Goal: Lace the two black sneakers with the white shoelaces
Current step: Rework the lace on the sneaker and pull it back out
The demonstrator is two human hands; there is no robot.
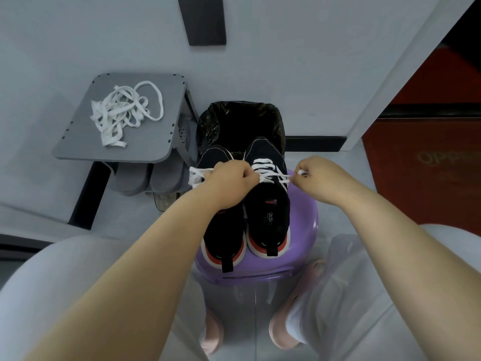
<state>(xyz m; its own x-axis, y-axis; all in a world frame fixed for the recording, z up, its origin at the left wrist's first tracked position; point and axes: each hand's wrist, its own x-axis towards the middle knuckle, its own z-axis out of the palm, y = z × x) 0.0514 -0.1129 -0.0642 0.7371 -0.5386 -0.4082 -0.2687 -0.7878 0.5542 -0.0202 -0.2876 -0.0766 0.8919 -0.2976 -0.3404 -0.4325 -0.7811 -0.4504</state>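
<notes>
I log 2 matte black sneakers, the left sneaker (221,230) and right sneaker (268,212), side by side on a glossy rounded purple stool (307,230).
Left hand (231,182): fist curled round the flat white lace (265,165) over the right sneaker.
Right hand (315,175): pinches the lace's taut end, just beside that shoe.
Spare laces (125,113) lie tangled on a flat grey table (145,142).

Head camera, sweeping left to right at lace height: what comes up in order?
Loose white shoelaces on the grey rack, first black sneaker, second black sneaker, right hand pinching a lace end, red mat.
</notes>
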